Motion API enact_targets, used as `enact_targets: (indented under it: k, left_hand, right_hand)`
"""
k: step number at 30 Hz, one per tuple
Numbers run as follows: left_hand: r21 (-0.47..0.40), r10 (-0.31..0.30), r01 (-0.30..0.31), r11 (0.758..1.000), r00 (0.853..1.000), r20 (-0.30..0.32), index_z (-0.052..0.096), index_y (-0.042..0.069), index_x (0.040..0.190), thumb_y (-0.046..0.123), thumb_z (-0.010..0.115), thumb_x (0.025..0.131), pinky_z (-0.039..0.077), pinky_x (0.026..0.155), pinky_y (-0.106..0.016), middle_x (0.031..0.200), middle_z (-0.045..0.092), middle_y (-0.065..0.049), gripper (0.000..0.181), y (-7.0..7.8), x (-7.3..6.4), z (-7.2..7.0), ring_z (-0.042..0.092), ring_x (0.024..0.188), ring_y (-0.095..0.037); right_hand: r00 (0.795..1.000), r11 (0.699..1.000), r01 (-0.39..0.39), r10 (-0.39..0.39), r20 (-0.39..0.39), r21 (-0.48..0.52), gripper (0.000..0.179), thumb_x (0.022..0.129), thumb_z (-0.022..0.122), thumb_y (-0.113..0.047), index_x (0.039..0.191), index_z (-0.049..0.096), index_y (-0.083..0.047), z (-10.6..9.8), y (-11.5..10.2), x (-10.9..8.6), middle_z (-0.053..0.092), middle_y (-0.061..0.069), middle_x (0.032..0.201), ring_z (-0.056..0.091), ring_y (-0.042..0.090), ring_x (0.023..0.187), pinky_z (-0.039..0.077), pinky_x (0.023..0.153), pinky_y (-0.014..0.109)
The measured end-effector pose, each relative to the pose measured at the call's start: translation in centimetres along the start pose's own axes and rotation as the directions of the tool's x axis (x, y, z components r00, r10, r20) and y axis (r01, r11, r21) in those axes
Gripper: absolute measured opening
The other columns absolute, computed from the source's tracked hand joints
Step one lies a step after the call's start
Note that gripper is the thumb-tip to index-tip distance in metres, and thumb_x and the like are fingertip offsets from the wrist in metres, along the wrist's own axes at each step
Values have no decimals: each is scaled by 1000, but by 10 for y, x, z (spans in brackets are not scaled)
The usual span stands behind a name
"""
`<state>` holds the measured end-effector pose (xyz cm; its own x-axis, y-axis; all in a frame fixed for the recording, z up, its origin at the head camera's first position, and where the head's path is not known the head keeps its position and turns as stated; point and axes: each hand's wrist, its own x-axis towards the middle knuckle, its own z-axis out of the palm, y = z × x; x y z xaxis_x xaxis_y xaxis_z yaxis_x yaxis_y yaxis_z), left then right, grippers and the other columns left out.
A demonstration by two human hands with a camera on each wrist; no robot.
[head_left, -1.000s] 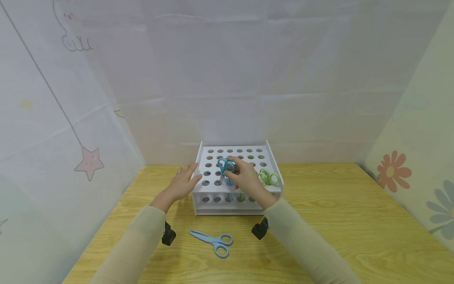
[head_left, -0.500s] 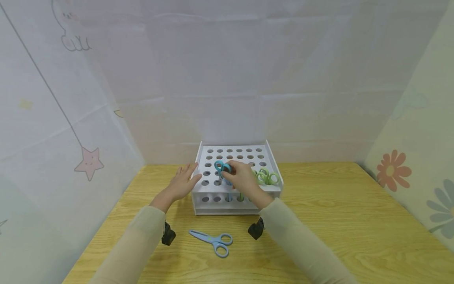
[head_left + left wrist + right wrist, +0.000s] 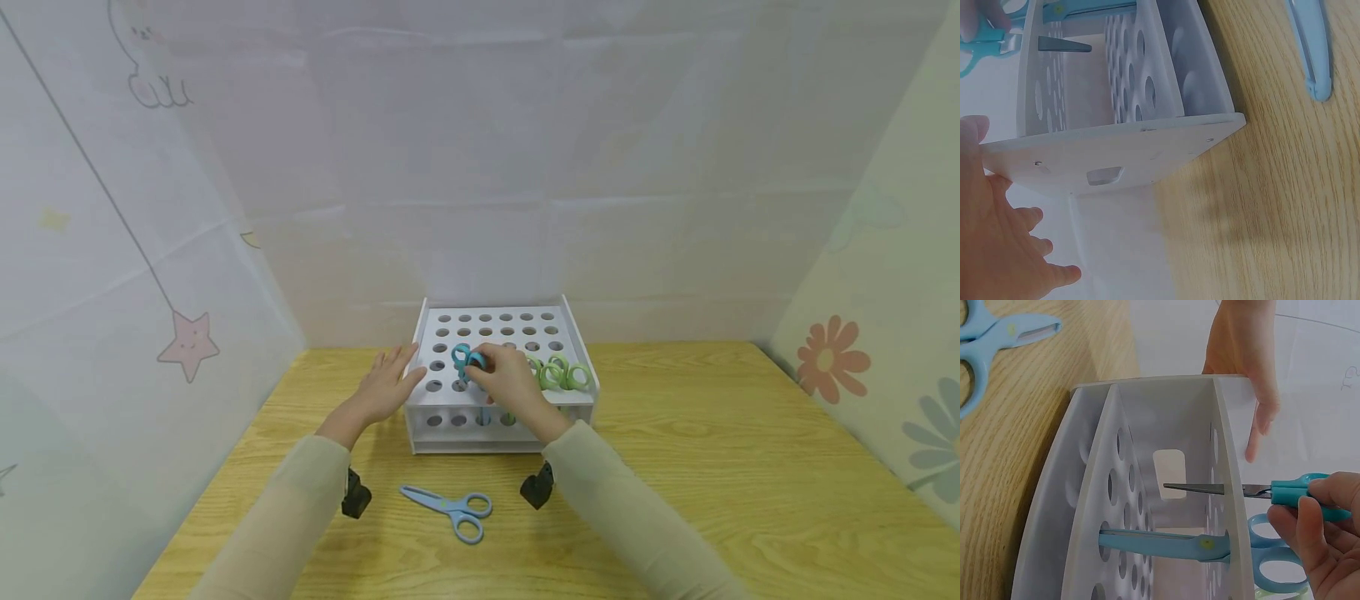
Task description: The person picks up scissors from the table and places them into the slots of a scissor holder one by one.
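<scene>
My right hand [image 3: 512,379] pinches the teal handles of a small pair of scissors [image 3: 1285,492] over the white holed rack [image 3: 447,400]. In the right wrist view their metal blades pass down through a hole in the rack's top board; the tips hang between the two boards, short of the lower one. Beside them, light blue scissors [image 3: 1160,542] stand through both boards. My left hand [image 3: 382,387] rests against the rack's left wall, its fingers fairly straight along the outside and its thumb near the top edge.
Several green-handled scissors [image 3: 558,372] stand in the rack's front row on the right. Another light blue pair of scissors [image 3: 450,506] lies on the wooden table [image 3: 712,467] before the rack. Patterned cloth [image 3: 450,167] hangs behind and at both sides.
My right hand has moved slightly left and lowered the teal scissors, so their blades now sit in a hole. My left hand and the loose light blue scissors stay put.
</scene>
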<state>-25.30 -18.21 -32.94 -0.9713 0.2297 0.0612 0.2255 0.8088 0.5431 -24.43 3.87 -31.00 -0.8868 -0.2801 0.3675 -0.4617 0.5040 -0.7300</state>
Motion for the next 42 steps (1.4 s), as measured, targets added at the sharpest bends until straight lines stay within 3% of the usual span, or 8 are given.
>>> enact_targets:
  k: [16,20,26,33,42]
  left_hand:
    - [3,-4,4,1000,1000,4,18,15,148,48,31,97,5,100,-64,150,9,-22,63,4,0,-1,-2,134,-44]
    - [4,-2,2,1000,1000,4,18,14,148,48,32,97,5,100,-64,150,9,-22,63,4,0,-1,-1,134,-45]
    - [-1,-10,10,1000,1000,9,18,14,148,47,32,97,5,101,-64,150,8,-22,63,4,0,-1,-3,134,-43]
    - [0,-18,18,1000,1000,9,18,14,148,46,32,97,5,101,-63,150,8,-21,62,4,0,0,-3,134,-43]
    - [2,-11,11,1000,1000,-1,19,14,148,47,31,96,5,101,-64,150,9,-22,63,2,1,2,-2,134,-44]
  right_hand:
    - [998,997,-70,70,6,45,21,86,66,-13,104,66,-3,5,6,-2,66,3,73,55,26,41,43,38,26]
    - [996,995,-86,85,13,56,20,86,66,-14,102,65,-3,4,6,-1,67,4,74,54,23,40,42,38,26]
    - [993,989,-117,115,33,89,17,86,66,-15,98,65,-4,5,7,0,68,4,77,55,27,42,43,38,26]
    - [991,985,-130,127,29,109,15,86,66,-15,96,65,-5,9,9,1,68,5,79,49,14,36,44,38,27]
    - [991,989,-134,133,12,66,14,86,66,-13,96,65,-3,12,6,0,68,6,81,49,12,36,43,37,26]
